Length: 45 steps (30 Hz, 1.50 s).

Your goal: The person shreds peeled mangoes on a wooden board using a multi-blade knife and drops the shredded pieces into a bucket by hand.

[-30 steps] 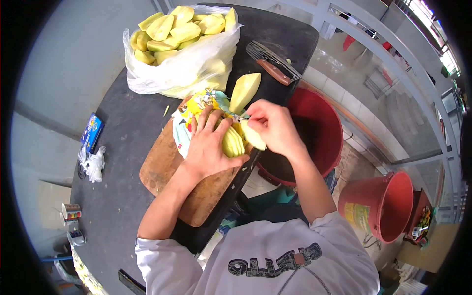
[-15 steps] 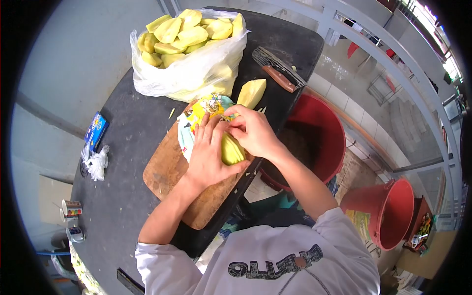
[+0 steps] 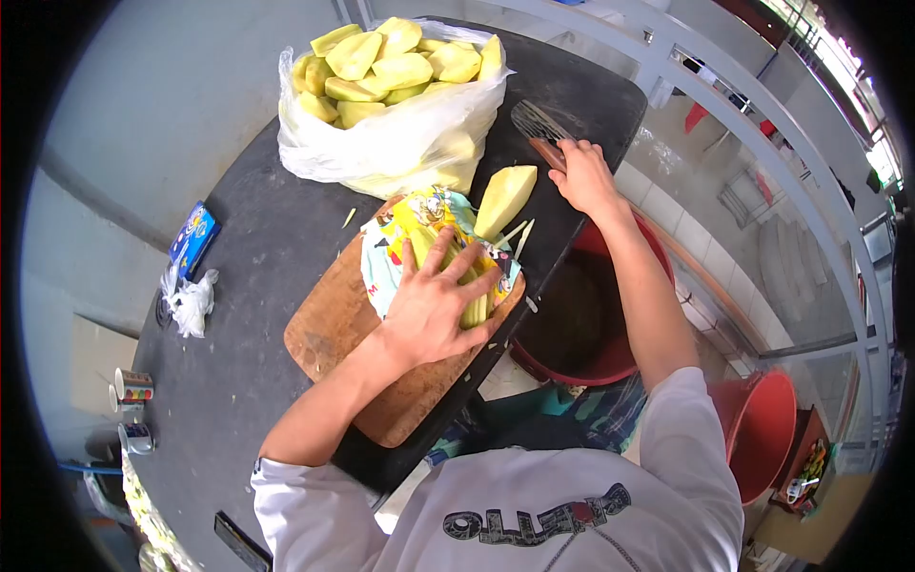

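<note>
Over thin yellow-green fruit slices point(image 3: 478, 307), our left hand point(image 3: 435, 309) lies wide; our right hand point(image 3: 587, 181) (closure unclear) seemingly fetches a brown-handled steel knife point(image 3: 544, 152): lifting needs firmness.

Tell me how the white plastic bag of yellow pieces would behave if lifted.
The plastic bag would likely sag, its walls looking thin and crumpled. It is probably heavy, packed with yellow pieces. Those on top might tumble out, since its mouth is open.

Bright daylight, upper-right glare, dark curved edges
</note>
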Motion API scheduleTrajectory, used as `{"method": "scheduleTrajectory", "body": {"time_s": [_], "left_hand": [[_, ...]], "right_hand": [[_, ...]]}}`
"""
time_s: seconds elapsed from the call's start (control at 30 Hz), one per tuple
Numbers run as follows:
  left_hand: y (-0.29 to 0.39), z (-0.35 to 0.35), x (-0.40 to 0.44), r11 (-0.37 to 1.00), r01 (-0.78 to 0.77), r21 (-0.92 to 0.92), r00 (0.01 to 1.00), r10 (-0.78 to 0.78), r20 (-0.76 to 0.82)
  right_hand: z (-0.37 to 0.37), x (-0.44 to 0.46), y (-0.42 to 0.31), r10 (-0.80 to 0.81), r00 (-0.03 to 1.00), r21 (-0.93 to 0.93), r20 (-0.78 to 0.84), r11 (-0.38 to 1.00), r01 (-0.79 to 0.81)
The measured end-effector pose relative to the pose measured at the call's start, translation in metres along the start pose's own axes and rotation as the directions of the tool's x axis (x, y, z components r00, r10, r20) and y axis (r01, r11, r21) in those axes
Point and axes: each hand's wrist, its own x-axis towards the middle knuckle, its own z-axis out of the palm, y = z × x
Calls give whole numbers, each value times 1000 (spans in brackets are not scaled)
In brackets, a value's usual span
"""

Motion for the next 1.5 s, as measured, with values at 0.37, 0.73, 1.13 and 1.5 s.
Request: {"method": "scheduleTrajectory", "body": {"time_s": [0.37,0.73,1.13,1.5], "left_hand": [[-12,4,-7,998,-47,-42,999,47,-4],[-1,-15,-47,928,149,-342,928,-251,-276],[35,-36,-19,966,259,-20,961,-256,103],[43,-47,4,967,242,81,941,-254,225]], "right_hand": [[-55,-19,-36,109,994,-21,34,994,-108],[-125,-147,-97,-295,955,299,28,914,273],[-114,-152,-120,-301,917,206,264,946,251],[-117,-152,-130,-447,869,115,213,895,432]]}}
